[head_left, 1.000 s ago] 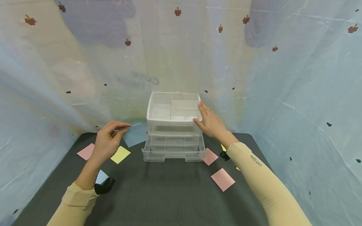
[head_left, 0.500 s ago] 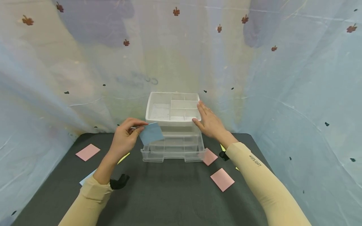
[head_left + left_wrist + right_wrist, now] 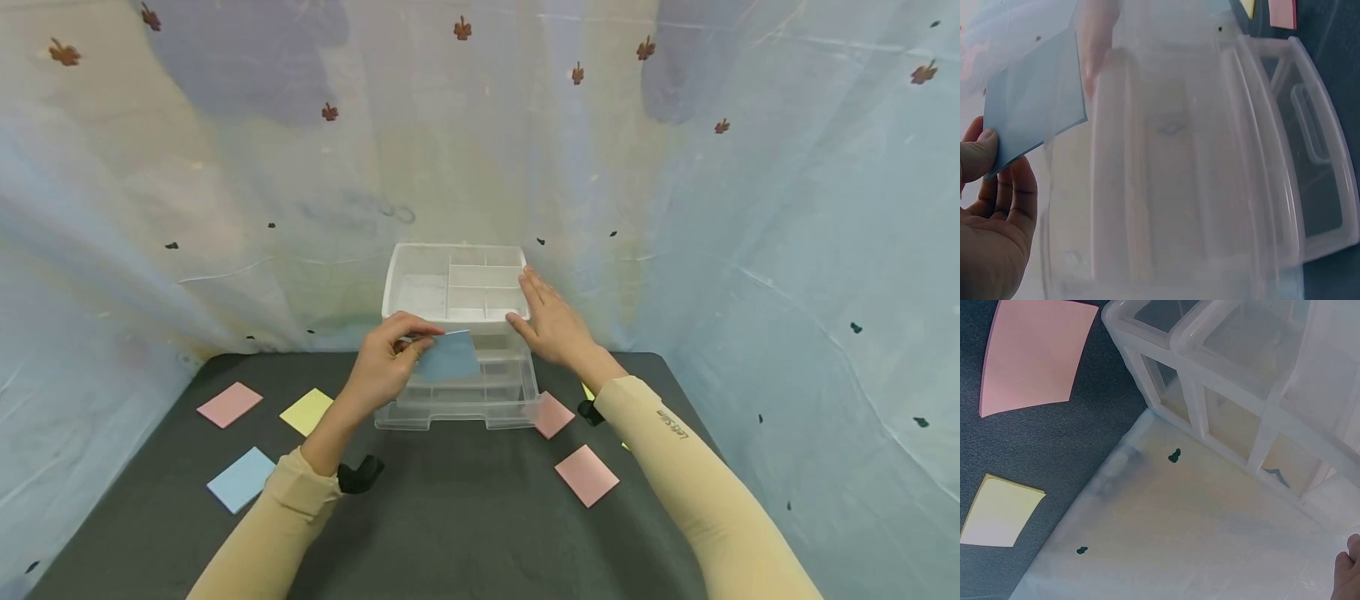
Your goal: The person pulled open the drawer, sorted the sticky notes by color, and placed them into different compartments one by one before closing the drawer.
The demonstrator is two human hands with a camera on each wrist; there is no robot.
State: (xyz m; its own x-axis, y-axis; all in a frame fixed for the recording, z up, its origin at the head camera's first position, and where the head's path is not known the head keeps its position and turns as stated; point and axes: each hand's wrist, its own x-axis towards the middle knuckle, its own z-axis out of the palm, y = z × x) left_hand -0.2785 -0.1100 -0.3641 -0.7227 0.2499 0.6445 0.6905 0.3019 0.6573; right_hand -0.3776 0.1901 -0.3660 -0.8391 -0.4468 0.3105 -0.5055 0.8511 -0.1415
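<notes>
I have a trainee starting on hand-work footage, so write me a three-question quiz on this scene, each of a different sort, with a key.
1. Which thing does the left hand pinch?
A) the lowest drawer
B) a blue sticky-note pad
C) the top tray
2. True or false: the right hand holds a sticky-note pad.
3. Fill in the colour: in the head view, left of the drawer unit, the table bears a pink pad, a yellow pad and a ____ one.

Key
1. B
2. False; its extended fingers are at the right edge of the white top tray.
3. Light blue
</notes>
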